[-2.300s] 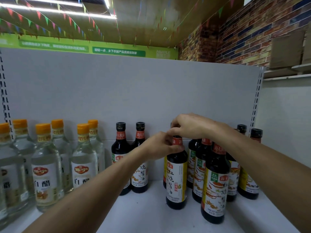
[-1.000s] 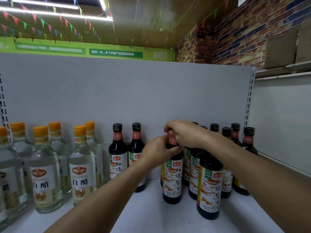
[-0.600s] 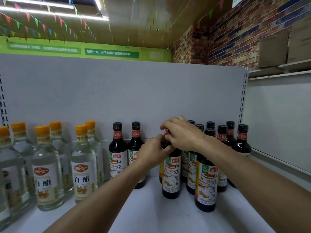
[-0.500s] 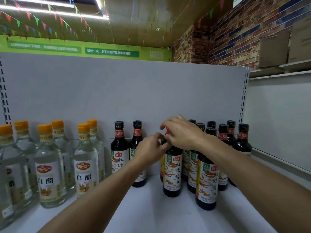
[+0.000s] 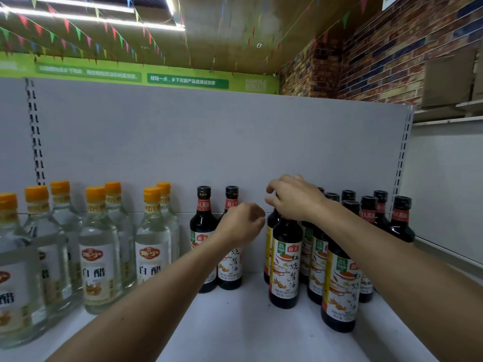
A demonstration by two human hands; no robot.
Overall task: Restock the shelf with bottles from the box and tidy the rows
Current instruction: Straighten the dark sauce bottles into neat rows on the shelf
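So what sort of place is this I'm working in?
Most likely a small grocery shop: a white display shelf with slotted uprights, rows of labelled soy sauce bottles and orange-capped vinegar bottles facing out, and a green banner with coloured bunting overhead.

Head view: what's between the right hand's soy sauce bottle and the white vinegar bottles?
Two soy sauce bottles, the left hand in front, and bare white shelf, in the head view.
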